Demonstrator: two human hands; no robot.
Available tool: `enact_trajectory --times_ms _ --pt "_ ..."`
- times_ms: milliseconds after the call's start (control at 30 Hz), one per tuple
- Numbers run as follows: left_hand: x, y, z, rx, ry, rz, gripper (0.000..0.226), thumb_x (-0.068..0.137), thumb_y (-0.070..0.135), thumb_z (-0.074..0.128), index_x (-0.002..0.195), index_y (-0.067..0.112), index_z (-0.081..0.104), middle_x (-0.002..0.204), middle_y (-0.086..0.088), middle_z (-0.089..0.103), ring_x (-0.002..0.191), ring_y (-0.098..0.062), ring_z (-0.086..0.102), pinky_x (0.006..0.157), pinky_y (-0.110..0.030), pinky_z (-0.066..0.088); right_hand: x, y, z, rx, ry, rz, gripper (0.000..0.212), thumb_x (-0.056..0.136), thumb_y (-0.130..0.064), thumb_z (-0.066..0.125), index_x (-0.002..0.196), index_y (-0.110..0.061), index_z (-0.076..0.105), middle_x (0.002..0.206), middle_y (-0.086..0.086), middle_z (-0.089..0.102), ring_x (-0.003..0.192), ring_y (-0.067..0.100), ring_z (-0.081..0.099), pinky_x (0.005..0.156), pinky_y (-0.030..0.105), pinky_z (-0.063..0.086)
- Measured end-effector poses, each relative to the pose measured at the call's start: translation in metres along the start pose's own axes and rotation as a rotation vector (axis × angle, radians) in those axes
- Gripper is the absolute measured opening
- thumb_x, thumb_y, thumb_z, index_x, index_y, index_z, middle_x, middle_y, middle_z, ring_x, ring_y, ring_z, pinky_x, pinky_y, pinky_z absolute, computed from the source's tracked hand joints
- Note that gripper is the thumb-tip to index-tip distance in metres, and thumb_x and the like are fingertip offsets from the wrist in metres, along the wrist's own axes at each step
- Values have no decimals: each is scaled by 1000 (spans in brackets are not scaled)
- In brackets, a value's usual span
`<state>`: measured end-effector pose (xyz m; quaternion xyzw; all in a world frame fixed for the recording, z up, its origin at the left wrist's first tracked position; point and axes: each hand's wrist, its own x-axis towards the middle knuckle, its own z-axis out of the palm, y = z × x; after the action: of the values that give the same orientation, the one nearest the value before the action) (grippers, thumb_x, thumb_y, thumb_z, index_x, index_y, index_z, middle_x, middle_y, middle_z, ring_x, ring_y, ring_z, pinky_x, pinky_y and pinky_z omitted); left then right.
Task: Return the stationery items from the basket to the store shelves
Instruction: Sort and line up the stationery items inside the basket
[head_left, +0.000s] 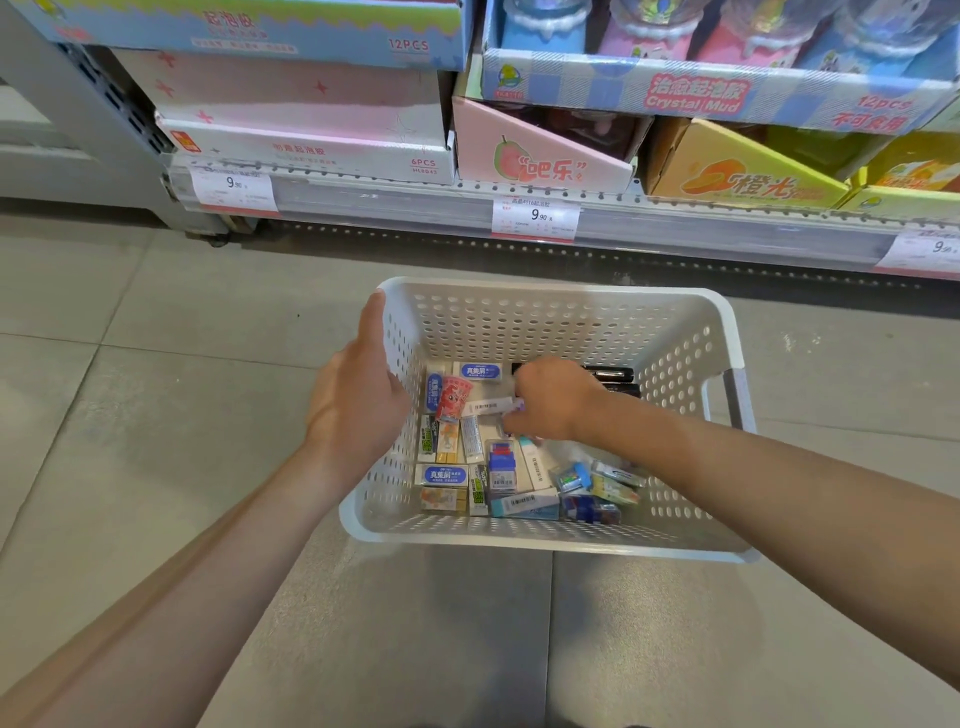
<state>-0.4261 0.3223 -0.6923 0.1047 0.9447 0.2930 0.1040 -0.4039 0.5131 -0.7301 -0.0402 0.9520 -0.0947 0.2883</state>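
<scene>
The white basket (561, 322) is steadied on the floor by the left hand (358, 395), whose straight fingers are pressed flat against its left wall. Small boxed stationery items (467, 467) are heaped inside. At centre right, a white tube (488, 406) is pinched by the right hand (550, 405); lifting it straight up should keep the neighbouring boxes undisturbed.

Shop aisle, low down by the floor

We see a floor (156, 415) of large pale grey tiles with thin joints, a grey metal shelving upright (98, 104) at left, and soft even light with a dim shadow under the bottom rail.
</scene>
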Motion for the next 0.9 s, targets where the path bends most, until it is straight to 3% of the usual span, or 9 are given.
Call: enact_trajectory --times_ms 100,233,400,600,900 --pt "0 1 0 15 0 -8 72 89 0 46 149 19 9 88 -5 50 65 -18 48 46 -24 29 18 -10 6 74 83 -142 25 91 -36 53 89 -11 54 93 7 55 91 23 58 73 31 49" --pt "-1 5 -1 20 7 -23 72 89 0 45 149 19 10 82 -5 46 64 -16 44 44 -22 26 38 -16 17 185 54 -202 42 87 -37 59 111 -3 54 109 12 54 101 23 54 82 33 48" --pt "-1 5 -1 23 11 -31 71 90 0 45 149 18 11 79 -4 46 56 -12 40 43 -20 25 51 -16 23 280 5 -164 39 76 -36 71 98 -9 55 90 4 53 85 19 54 66 25 40" --pt "-2 6 -3 24 4 -16 70 90 0 45 149 16 11 69 2 40 49 -10 38 43 -17 22 46 -19 27 207 -5 -223 41 73 -39 71 98 -8 57 87 3 57 82 20 54 67 24 39" --pt "0 4 -2 11 7 -16 74 87 -1 45 149 20 9 79 -5 45 66 -19 44 46 -26 25 31 -25 36 71 -73 -324 43 77 -38 65 102 -3 58 91 8 58 82 23 58 65 27 46"
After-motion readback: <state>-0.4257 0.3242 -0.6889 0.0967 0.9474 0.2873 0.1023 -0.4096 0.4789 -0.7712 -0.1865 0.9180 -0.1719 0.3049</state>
